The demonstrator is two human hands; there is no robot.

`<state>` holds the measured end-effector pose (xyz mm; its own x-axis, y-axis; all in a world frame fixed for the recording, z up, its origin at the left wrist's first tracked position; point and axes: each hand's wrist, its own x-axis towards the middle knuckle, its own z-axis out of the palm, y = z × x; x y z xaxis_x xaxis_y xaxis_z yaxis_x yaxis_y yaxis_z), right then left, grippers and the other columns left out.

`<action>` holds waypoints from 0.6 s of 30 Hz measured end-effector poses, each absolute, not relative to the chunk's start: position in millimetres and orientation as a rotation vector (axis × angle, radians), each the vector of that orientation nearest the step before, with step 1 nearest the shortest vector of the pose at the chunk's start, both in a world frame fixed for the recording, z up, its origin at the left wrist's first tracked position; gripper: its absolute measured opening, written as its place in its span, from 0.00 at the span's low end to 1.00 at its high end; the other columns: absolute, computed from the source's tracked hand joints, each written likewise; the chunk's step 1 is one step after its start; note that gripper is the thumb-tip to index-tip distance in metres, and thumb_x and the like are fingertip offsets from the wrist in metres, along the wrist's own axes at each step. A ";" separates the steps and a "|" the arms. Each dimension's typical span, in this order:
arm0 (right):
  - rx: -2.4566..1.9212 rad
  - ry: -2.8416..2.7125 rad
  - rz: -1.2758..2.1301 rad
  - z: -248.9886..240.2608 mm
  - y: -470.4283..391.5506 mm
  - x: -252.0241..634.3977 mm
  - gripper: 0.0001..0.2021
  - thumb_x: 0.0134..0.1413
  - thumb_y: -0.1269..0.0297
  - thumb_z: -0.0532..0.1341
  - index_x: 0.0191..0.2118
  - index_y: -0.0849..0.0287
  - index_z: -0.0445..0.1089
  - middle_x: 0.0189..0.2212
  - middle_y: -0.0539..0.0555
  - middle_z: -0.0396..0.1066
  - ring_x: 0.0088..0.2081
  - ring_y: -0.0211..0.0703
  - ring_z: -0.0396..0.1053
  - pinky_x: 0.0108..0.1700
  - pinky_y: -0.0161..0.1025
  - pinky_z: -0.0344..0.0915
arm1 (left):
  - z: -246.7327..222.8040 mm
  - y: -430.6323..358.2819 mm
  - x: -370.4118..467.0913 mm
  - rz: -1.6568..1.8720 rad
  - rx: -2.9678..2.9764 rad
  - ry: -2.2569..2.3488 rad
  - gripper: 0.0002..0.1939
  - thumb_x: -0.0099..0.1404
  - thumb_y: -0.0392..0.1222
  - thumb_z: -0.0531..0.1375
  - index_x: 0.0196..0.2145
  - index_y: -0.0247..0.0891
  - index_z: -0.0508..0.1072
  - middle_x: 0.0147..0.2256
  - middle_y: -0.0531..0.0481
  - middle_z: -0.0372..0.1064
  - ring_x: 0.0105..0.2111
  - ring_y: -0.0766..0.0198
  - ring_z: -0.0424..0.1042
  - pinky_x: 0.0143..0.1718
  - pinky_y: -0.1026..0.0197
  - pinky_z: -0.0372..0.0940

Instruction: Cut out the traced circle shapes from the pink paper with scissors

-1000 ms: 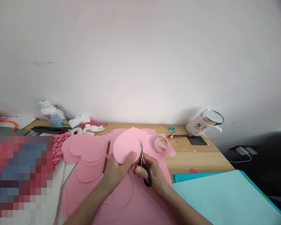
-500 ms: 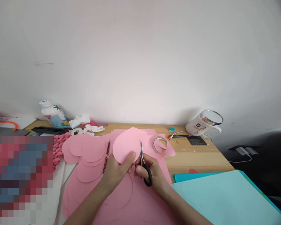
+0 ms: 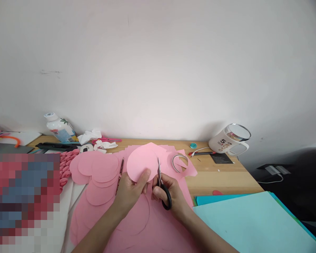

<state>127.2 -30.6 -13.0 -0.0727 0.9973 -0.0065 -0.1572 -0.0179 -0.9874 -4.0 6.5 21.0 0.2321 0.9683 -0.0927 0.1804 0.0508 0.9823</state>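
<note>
My left hand [image 3: 133, 188] pinches a rounded piece of pink paper [image 3: 140, 162] between thumb and fingers, holding it up above the desk. My right hand [image 3: 168, 191] grips black-handled scissors [image 3: 166, 198], whose blades point up beside the paper's right edge and look nearly closed. Beneath both hands lies a large pink sheet [image 3: 163, 228] with a round outline drawn on it. Several cut pink paper circles [image 3: 101, 191] overlap to the left of my left hand. A patterned pencil [image 3: 122, 167] lies just past that hand.
A ring-shaped roll [image 3: 173, 165] sits on pink scraps. To the right are a white mug [image 3: 221, 140], a black card [image 3: 222, 158] and blue sheets [image 3: 252, 221]. At left stand a white bottle [image 3: 59, 128], crumpled tissues [image 3: 89, 136], pink scissors [image 3: 113, 140] and pink twisted pieces [image 3: 65, 165].
The pink paper has turned slightly in my left hand, and its edge sits a little apart from the fingers of my right hand. The scissor blades have tilted slightly left.
</note>
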 end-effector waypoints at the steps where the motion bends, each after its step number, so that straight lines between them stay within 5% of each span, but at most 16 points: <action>1: -1.067 -1.134 1.345 -13.0 -30.5 127.0 0.12 0.44 0.58 0.62 0.22 0.58 0.60 0.14 0.45 0.60 0.18 0.34 0.56 0.21 0.32 0.52 | 20.9 6.4 -4.3 0.888 1.392 1.181 0.21 0.56 0.50 0.57 0.12 0.37 0.60 0.11 0.55 0.55 0.15 0.69 0.57 0.19 0.65 0.55; 18: -0.843 -1.139 1.413 -5.7 -28.7 124.0 0.19 0.40 0.50 0.67 0.28 0.58 0.63 0.22 0.48 0.62 0.27 0.39 0.58 0.30 0.35 0.56 | 17.9 5.5 -4.7 0.915 1.422 1.233 0.17 0.57 0.47 0.57 0.16 0.38 0.64 0.14 0.56 0.61 0.17 0.68 0.63 0.20 0.67 0.60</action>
